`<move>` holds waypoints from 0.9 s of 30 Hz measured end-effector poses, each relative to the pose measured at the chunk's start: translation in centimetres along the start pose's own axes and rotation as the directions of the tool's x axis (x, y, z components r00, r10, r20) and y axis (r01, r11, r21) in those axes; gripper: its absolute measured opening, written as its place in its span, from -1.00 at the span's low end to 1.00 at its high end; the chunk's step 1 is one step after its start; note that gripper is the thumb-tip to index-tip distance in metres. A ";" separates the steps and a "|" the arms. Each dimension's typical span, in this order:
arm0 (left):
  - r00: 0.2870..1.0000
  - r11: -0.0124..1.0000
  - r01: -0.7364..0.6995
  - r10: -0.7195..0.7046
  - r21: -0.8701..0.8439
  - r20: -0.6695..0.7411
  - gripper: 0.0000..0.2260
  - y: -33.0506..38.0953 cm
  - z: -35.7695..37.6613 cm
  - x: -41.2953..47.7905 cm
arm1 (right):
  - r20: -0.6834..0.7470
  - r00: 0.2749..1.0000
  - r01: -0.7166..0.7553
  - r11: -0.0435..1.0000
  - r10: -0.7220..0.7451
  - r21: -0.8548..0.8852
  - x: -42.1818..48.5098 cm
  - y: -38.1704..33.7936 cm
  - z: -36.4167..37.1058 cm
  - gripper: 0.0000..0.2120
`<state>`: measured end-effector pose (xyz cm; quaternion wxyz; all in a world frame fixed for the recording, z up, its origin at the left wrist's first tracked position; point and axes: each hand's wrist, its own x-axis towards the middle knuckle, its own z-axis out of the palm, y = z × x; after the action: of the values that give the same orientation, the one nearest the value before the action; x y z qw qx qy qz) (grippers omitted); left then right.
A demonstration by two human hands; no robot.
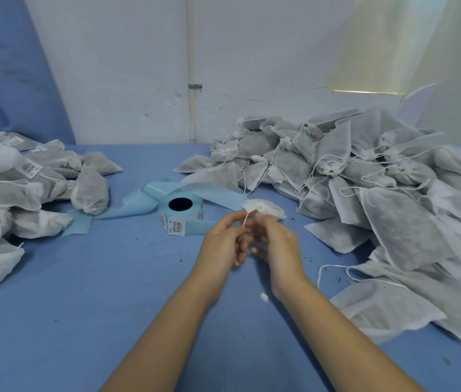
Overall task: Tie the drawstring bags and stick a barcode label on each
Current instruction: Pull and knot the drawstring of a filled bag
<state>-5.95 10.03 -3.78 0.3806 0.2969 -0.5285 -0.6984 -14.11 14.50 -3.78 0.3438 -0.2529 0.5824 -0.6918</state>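
The left grip [223, 239] pinches the thin white drawstring [245, 219] of a small white nonwoven bag [266, 209] just beyond it, probably to cinch the neck. The right grip [277, 244] is blurred; I cannot tell its hold.

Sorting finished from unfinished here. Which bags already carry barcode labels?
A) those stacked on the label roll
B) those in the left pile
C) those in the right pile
B: white barcode labels show on several bags in the left pile, while no label shows on the right pile.
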 end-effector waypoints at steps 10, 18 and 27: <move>0.997 0.992 0.023 -0.014 0.122 -0.075 -0.59 -0.4 0.1 0.0 | -0.017 0.965 -0.222 0.851 0.261 0.475 0.2 -0.1 0.0 -0.88; 0.973 0.870 -0.153 0.216 0.469 -0.084 -0.84 -1.4 -1.1 -0.7 | 0.116 0.969 -0.248 0.861 0.220 0.444 0.6 0.0 -0.8 -0.86; 0.874 0.319 -0.223 0.483 0.921 0.044 -0.84 -1.3 -1.0 -1.3 | -0.066 0.968 0.199 0.897 -0.244 -0.395 0.7 0.0 -2.2 -0.81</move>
<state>-4.74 10.81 -5.25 0.3622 0.4121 -0.8214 -0.1557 -16.19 15.33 -4.19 0.1725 -0.3402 0.6932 -0.6115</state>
